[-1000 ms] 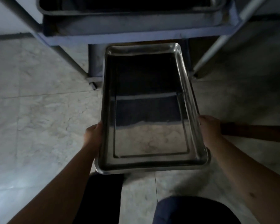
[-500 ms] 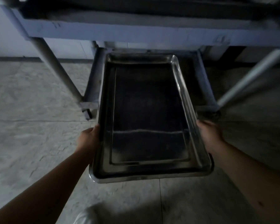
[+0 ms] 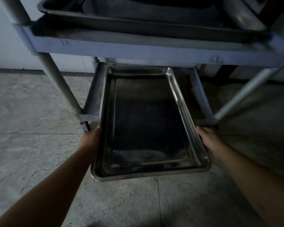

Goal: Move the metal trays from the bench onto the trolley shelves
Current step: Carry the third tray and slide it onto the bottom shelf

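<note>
I hold a shallow rectangular metal tray [image 3: 184,104] lengthwise in front of me. My left hand [image 3: 91,139] grips its left long rim and my right hand [image 3: 207,138] grips its right long rim. The tray's far end reaches in over the trolley's bottom shelf [image 3: 198,94], under the upper shelf's front rail [image 3: 138,51]. Its near end hangs over the floor. Whether the far end rests on the shelf cannot be told. Another metal tray [image 3: 121,22] lies on the upper shelf.
Trolley posts slant down at the left [image 3: 56,79] and at the right [image 3: 246,92]. A caster [image 3: 85,126] sits at the bottom shelf's left front corner. A steel container [image 3: 243,15] stands on the upper shelf at the right. Pale tiled floor [image 3: 31,145] spreads around.
The tray has gone forward and lower, its far end now under the upper shelf and over the bottom shelf. My view has dropped closer to the trolley. Both hands keep their grip.
</note>
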A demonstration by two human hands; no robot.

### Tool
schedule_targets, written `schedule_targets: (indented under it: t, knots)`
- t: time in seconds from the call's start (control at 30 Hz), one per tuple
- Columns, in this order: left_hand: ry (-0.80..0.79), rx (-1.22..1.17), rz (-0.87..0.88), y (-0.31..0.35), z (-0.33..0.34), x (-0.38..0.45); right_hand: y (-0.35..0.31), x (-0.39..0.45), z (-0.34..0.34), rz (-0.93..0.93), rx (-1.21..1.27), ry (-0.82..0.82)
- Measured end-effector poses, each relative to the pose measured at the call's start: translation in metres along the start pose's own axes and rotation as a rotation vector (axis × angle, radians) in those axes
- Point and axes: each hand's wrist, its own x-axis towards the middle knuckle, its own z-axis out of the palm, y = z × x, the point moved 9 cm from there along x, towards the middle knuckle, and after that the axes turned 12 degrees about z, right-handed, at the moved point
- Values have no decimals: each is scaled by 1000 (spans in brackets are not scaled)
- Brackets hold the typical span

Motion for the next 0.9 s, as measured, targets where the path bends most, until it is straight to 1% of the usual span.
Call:
schedule_targets:
  t: [0.03, 0.1, 0.13, 0.17, 0.2, 0.23, 0.3, 0.33, 0.4, 0.5, 0.63, 0.7, 0.83, 0.9]
  knots:
    - [-6, -12, -18, 0, 0, 0, 13, -19, -6, 19, 73, 39]
    - [-18, -50, -50, -2, 5, -3, 54, -64, -17, 94, 161, 224]
    - [-15, -71, -54, -2, 7, -4, 76, -89, -16, 156, 183, 313]
    - [-11, -80, -54, -2, 10, -4, 95, -114, -7, 247, 222, 339]
    - [-9, -85, -56, -2, 13, -5, 107, -131, 10, 317, 260, 305]
    - [-1, -100, -62, -3, 16, -6, 108, -141, 30, 330, 279, 228]
    - [22, -142, -62, -1, 21, -8, 89, -147, 65, 251, 269, 87]
    - [26, -135, -56, -1, 25, -9, 80, -147, 74, 221, 281, 74]
    - [25, -138, -59, -2, 32, -13, 69, -139, 79, 235, 378, 80]
    - [-29, -282, -101, -8, 50, -21, 68, -109, 72, 308, 538, 66]
    - [-191, -353, -76, -6, 76, -26, 60, -63, 50, 349, 606, 126]
    - [-262, -362, -70, -2, 88, -28, 54, -41, 39, 346, 601, 151]
    - [-402, -354, -16, 9, 110, -33, 42, -13, 15, 298, 457, 230]
    - [-461, -373, 3, 10, 118, -37, 37, -8, 6, 291, 435, 230]
